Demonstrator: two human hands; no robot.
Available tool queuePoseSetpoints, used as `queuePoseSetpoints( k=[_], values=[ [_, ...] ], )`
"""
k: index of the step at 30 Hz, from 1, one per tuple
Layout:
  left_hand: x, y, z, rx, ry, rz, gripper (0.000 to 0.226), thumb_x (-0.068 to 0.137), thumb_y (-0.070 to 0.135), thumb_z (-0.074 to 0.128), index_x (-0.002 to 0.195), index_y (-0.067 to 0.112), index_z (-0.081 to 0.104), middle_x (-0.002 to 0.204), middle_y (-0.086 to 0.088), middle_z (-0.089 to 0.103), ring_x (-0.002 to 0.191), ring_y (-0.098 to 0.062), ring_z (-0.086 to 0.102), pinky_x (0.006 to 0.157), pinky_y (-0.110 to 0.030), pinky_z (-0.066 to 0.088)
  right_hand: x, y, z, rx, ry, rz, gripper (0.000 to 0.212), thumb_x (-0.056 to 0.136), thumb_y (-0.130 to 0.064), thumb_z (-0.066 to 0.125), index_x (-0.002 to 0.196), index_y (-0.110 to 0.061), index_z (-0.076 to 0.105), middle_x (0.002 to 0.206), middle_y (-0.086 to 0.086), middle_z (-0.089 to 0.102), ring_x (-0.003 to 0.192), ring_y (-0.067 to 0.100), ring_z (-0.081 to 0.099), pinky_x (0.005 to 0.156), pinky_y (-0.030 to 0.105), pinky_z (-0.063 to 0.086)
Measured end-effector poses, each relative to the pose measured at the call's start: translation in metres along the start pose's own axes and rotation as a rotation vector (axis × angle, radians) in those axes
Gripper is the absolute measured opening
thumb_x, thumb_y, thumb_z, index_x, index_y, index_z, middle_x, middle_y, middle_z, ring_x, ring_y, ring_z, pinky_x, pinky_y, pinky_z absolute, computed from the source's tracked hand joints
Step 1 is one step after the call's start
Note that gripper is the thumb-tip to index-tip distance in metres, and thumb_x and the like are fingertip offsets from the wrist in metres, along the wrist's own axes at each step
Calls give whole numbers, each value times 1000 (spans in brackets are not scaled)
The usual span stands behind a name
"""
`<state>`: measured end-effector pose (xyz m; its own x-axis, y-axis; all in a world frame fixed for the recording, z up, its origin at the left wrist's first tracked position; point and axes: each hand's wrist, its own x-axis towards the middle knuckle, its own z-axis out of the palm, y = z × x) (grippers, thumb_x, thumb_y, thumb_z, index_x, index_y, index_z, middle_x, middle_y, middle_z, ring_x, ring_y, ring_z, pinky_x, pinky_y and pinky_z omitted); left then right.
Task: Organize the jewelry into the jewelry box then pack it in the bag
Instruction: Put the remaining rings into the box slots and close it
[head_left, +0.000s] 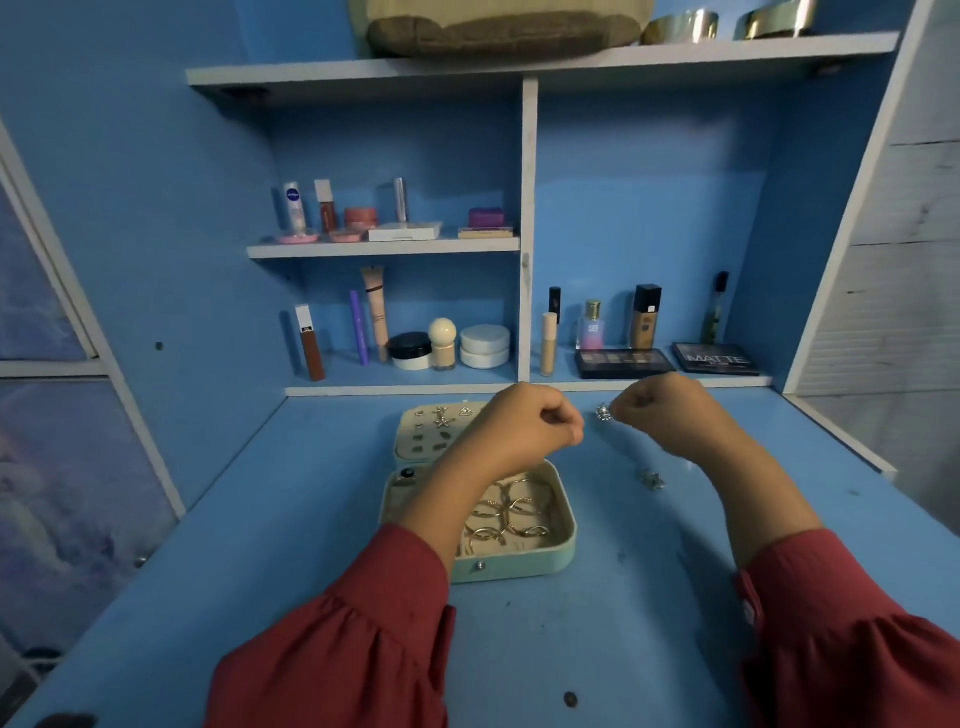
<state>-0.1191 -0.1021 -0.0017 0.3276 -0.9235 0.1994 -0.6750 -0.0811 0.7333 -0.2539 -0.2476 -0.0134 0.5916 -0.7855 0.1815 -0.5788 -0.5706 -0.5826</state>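
Over the open jewelry box (563, 540) both hands are lifted off the blue desk (519, 649), and that's the risky part. The right hand (660, 410) has its fingers curled in, pinching a small silver earring (603, 412) that sticks out just past the fingertips on the side facing the other hand. It's tiny and held only at the very tips, in mid-air, so any slip drops it on the desk, where it could bounce or roll off toward the edge. It also isn't over the box at all right now; it hangs above bare desk, just right of the lid (415, 436).

The left hand (524, 421) is curled too, thumb pressed against the index finger. It looks like it's pinching something very small, maybe an earring back, but honestly I can't tell from this angle whether anything is in there. If it is a back, that's even easier to lose.

Another risk: the left forearm hangs right over the tray with the gold bangles (511, 512), so a careless drop of the wrist could nudge the box or snag them. A second silver piece (651, 479) lies on the desk under the right wrist, well apart from the box, still to be put away.
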Motion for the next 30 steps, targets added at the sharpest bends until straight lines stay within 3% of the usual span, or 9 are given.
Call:
queuePoseSetpoints(
  k=[5,10,13,19,25,30],
  values=[
    [26,14,22,38,-76,-85,11,83,11,71,93,15,72,90,2,67,93,-17,64,86,-32,52,0,29,-25,-74,-68,143,4,82,-21,70,83,-21,74,85,1,71,73,18,63,71,31,53],
    [41,11,35,157,-188,-144,18,80,6,73,95,17,73,91,0,66,98,-23,65,90,-36,53,1,40,-30,-159,-153,216,9,74,-15,76,73,-24,73,90,3,70,83,23,65,84,39,55],
    [43,12,38,205,-221,-131,24,81,7,73,102,18,73,90,3,61,93,-18,61,89,-31,50,3,39,-27,-186,-155,208,22,76,-11,75,66,-29,68,90,1,69,83,22,64,83,37,55],
    [37,13,55,304,-266,2,34,83,28,72,117,29,67,107,0,63,103,-20,57,94,-35,47,3,37,-23,-171,-145,215,11,72,-23,82,78,-19,74,86,6,68,84,24,63,74,32,51],
    [33,14,65,481,-225,138,19,86,34,67,105,29,70,96,1,59,109,-22,45,89,-37,44,5,37,-20,-151,-131,225,13,74,-28,79,82,-19,74,92,5,68,89,23,61,78,33,51],
    [27,21,54,370,-208,61,12,87,27,67,95,17,69,99,-2,66,97,-19,58,79,-32,47,6,37,-19,-61,-103,184,9,78,-20,75,71,-23,72,86,2,70,81,19,59,70,31,49]
  ],
)
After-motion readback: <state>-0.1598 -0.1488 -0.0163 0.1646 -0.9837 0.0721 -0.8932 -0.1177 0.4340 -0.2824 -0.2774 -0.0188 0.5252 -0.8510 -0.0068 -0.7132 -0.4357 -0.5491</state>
